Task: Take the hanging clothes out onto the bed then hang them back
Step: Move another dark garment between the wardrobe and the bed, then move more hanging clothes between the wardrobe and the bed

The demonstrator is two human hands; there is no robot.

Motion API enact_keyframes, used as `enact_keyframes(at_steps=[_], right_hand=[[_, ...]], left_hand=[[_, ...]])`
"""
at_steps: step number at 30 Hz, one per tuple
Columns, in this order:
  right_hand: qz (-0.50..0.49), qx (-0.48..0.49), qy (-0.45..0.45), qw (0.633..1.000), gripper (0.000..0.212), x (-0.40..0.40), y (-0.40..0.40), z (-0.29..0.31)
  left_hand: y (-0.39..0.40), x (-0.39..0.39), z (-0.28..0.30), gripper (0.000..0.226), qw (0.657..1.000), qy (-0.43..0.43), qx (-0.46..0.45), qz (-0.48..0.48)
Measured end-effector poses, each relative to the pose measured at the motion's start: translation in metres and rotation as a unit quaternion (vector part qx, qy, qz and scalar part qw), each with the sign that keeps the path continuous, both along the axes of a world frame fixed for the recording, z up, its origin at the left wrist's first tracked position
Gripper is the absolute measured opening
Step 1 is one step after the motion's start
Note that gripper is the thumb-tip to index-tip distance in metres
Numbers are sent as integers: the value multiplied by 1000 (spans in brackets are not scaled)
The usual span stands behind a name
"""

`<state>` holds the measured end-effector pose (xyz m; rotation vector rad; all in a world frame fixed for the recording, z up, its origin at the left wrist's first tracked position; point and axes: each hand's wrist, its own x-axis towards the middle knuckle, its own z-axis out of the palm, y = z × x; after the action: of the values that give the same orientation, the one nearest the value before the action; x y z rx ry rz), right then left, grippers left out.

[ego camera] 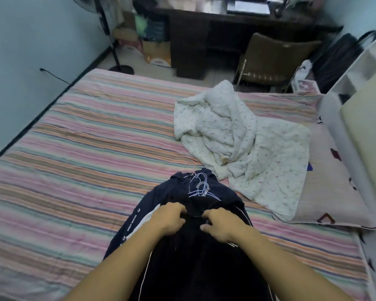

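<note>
Left hand (170, 217) — forearm reaching forward, fingers curled, pinching the dark cloth. Right hand (220, 224) — alongside it, fingers bent, gripping the same fabric near the collar. Dark clothes (182, 257) — stacked pile on the striped bed (85, 148), lower edge cut off by the frame; number of garments hard to tell. Hangers (201, 187) — thin tangled wires on top of the pile, just beyond both hands. White quilt (237, 135) — crumpled, to the right.

two hands (172, 218), one quilt (237, 137), one chair (269, 59), one pillow (326, 192)
</note>
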<state>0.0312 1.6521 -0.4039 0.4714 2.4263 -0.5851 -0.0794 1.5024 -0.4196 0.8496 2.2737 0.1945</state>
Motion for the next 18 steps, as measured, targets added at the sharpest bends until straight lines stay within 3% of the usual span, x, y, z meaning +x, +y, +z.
enact_keyframes(at_steps=[4, 9, 13, 18], right_hand=[[54, 11, 37, 998, 34, 10, -50, 93], [173, 27, 61, 983, 27, 24, -102, 182], [270, 44, 100, 957, 24, 34, -141, 227], [399, 38, 130, 907, 44, 56, -209, 253]], left_hand=[[-48, 28, 82, 25, 999, 31, -13, 11], [-114, 67, 166, 29, 996, 51, 24, 65], [-170, 105, 218, 34, 978, 106, 53, 171], [-235, 177, 260, 41, 948, 133, 43, 285]])
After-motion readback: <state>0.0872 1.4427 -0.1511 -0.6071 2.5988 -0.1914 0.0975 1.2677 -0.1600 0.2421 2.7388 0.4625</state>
